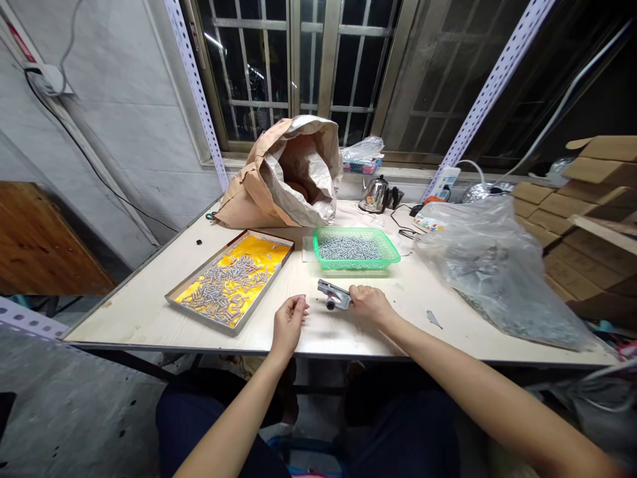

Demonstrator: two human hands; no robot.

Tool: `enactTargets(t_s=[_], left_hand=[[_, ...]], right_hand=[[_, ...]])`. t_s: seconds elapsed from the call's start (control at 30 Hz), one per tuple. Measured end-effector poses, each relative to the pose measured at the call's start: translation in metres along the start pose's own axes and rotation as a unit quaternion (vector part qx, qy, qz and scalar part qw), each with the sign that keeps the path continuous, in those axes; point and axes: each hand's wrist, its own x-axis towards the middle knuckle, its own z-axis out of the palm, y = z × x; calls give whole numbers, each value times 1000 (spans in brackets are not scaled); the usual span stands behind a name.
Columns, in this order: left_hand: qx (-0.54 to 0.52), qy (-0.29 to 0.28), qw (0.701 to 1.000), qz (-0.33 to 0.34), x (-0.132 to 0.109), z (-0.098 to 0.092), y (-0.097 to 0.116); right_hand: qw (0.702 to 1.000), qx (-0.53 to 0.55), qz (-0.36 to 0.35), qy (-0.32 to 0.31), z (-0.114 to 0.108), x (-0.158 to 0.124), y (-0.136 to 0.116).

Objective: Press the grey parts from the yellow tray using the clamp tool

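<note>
Tool (334,294): at centre of frame, a little below the middle; looks to be bare metal, so probably stiff, fairly weighty for its size and smooth enough to slip in a loose grasp; not likely fragile
Hold on tool: best by the right-hand end, leaving the dark knob (330,305) underneath and the far-left end free
Right hand (369,302): closed around that right-hand end, just right of frame centre
Left hand (289,324): fingertips drawn together, narrow, just left of tool and apart from it; cannot tell whether anything small is pinched there
Pieces in tray (213,292): small, metallic; probably light, hard, apt to roll; best pinched singly
Tray (265,247): left of centre, yellow-lined
Basket (355,264): green, centre right, above tool in frame; likely light and slightly flexible, best lifted by rim
Pieces in basket (351,247): heaped, small, metallic
Count, hands: two
Count, tool: one
Count, tray: one
Count, basket: one
Count, sack (253,192): one, upper centre
Count, clear bag (497,265): one, right side
Count, scrap (434,319): one, grey, right of right hand
Count, pieces: too many and too overlapped to number
</note>
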Motion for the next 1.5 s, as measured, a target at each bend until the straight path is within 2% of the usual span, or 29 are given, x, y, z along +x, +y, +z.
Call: enactTargets(t_s=[0.1, 0.23, 0.3, 0.4, 0.47, 0.53, 0.63, 0.7, 0.73, 0.87, 0.93, 1.0, 1.03, 1.1, 1.17, 1.27, 1.33, 1.4, 1.5], left_hand=[[2, -1, 1000, -18, 1, 0, -3], [-6, -57, 995, -81, 4, 3, -7], [-2, -84, 993, -84, 5, 4, -6], [11, -89, 993, -77, 5, 6, -3], [0, -83, 993, -87, 4, 6, -2], [-23, -59, 993, -95, 2, 4, -4], [-54, 32, 995, -84, 4, -1, -6], [-43, 82, 994, -58, 17, 2, 1], [-24, 87, 995, -35, 27, 7, 9], [73, 27, 994, 81, 85, 52, 56], [121, 18, 990, 69, 108, 72, 75], [162, -27, 984, 74, 116, 75, 80], [190, -47, 977, 84, 114, 69, 78], [265, -60, 957, 105, 103, 39, 68], [362, -28, 927, 97, 91, -8, 57], [512, 47, 857, 23, 87, -82, 49], [569, 56, 820, -16, 92, -118, 49], [585, 42, 809, -31, 99, -138, 48], [584, 24, 810, -46, 110, -143, 45]], right_hand=[[1000, 0, -19, 6, -2, 8, -5], [998, -2, -22, 53, -13, 10, -14], [996, 1, -15, 91, -17, 8, -18], [985, 10, -3, 172, -18, 4, -25], [977, 16, 13, 211, -18, -1, -30], [975, 22, 45, 219, -18, -8, -32], [975, 32, 103, 196, -14, -22, -30], [976, 40, 117, 179, -9, -33, -24], [978, 43, 113, 172, -5, -38, -21], [980, 45, 101, 165, 6, -51, -12], [980, 36, 98, 169, 10, -53, -10], [980, 26, 90, 175, 13, -54, -10], [980, 22, 85, 178, 15, -54, -10], [980, 19, 79, 184, 17, -54, -10], [979, 18, 77, 186, 19, -55, -10], [979, 20, 72, 188, 21, -55, -9], [979, 23, 67, 190, 24, -54, -9], [979, 27, 65, 193, 26, -54, -8], [978, 27, 64, 195, 28, -53, -7]])
